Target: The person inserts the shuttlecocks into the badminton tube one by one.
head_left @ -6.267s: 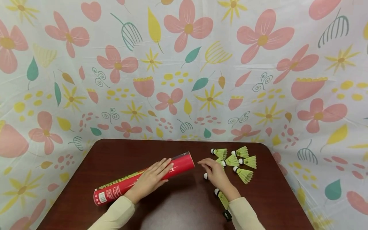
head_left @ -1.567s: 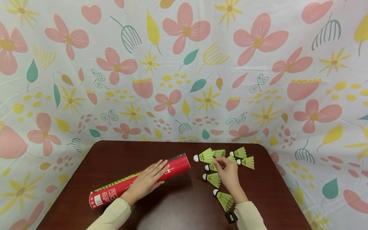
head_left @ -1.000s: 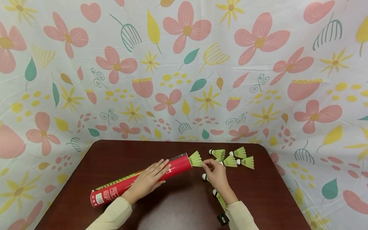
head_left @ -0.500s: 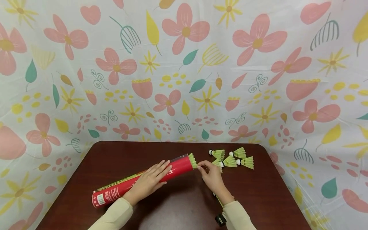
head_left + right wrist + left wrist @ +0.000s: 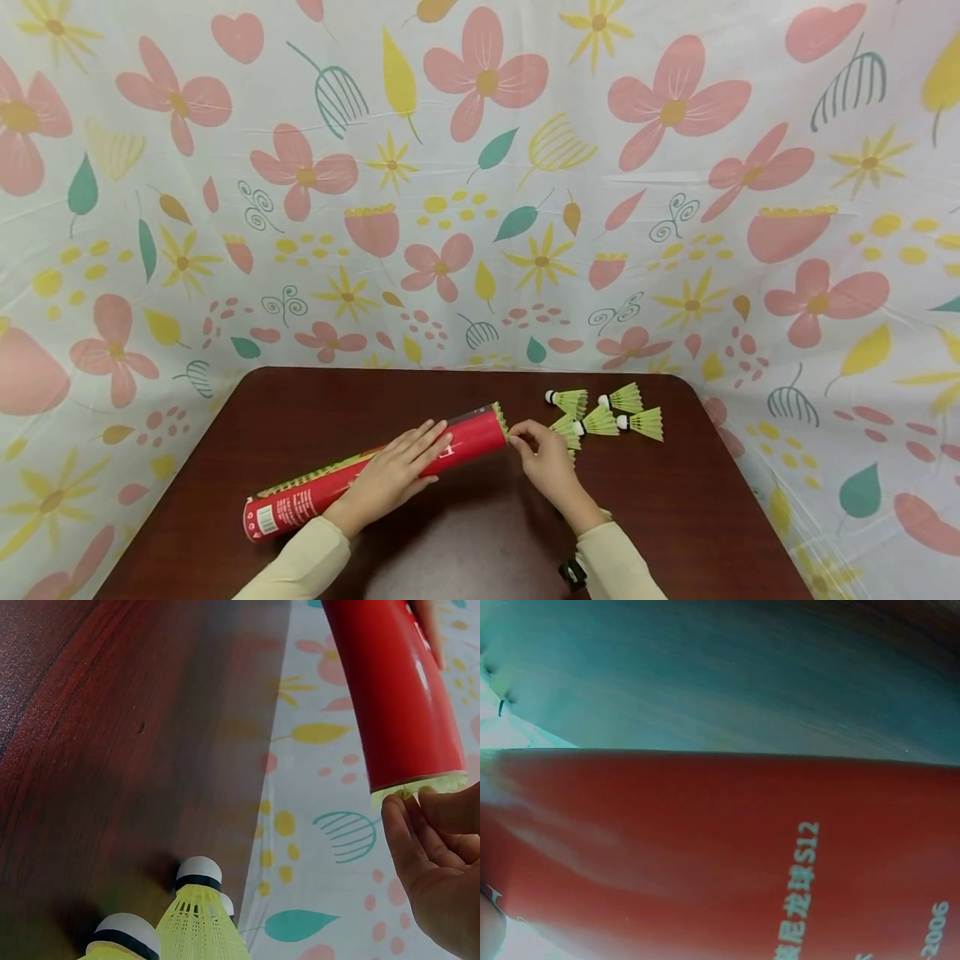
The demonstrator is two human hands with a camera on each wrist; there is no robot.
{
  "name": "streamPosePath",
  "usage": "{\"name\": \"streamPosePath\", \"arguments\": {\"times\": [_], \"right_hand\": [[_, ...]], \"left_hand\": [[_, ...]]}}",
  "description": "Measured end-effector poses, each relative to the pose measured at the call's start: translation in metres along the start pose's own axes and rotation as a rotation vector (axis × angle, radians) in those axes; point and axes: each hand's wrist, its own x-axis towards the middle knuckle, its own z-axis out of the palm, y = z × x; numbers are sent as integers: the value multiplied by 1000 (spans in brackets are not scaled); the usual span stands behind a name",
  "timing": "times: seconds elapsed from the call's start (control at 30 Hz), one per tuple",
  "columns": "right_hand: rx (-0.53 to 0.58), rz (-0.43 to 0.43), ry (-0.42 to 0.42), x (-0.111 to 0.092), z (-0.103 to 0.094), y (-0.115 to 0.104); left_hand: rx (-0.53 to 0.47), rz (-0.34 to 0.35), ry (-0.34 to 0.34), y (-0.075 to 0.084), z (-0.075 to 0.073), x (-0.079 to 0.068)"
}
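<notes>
A red cylindrical shuttlecock tube (image 5: 476, 435) lies slantwise, its mouth towards the right. My left hand (image 5: 393, 477) grips it near the middle, fingers over the top and thumb on the near side; in the left wrist view the red tube wall (image 5: 667, 840) fills the lower half. At the mouth, a yellow-green shuttlecock (image 5: 500, 416) sits almost wholly inside, only its skirt rim showing. My right hand (image 5: 551, 467) pinches that rim between thumb and fingertips, as the right wrist view shows with the hand (image 5: 442, 862) at the skirt edge (image 5: 454, 782). The cork is hidden inside.
Several shuttlecocks, such as one shuttlecock (image 5: 642, 423) at the right, lie grouped on the dark wooden table (image 5: 450, 550). Others are partly covered by my right hand and forearm. A small black object (image 5: 572, 573) is beside the right sleeve. A flower-patterned cloth (image 5: 480, 208) hangs behind.
My right hand has brought a shuttlecock leftward from the group, cork first, to the tube's mouth and pushed it in until only the rim shows. The left hand stays on the tube.
</notes>
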Motion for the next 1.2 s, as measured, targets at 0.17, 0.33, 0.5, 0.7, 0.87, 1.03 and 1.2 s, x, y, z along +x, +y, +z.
{"name": "streamPosePath", "arguments": {"times": [0.17, 0.33, 0.5, 0.7, 0.87, 1.03, 1.2], "right_hand": [[-2, -27, -34, 1, 1, 1], [-44, -39, -76, 2, 1, 2], [-85, -67, -141, 2, -1, 4], [-94, -82, -188, 0, -1, 8], [-85, -101, -193, -2, 0, 10], [-100, -130, -189, -3, -4, 9], [-97, -86, -177, -2, -17, 9]], "left_hand": [[1, 4, 1, 0, 1, -1], [17, 17, 8, -2, 2, -1], [8, 1, -16, -2, 2, -3], [-20, -23, -48, 1, 2, -6], [-25, -29, -45, 2, 4, -8], [-21, -22, -17, 1, 6, -8], [-22, -21, -7, -2, 5, -7]]}}
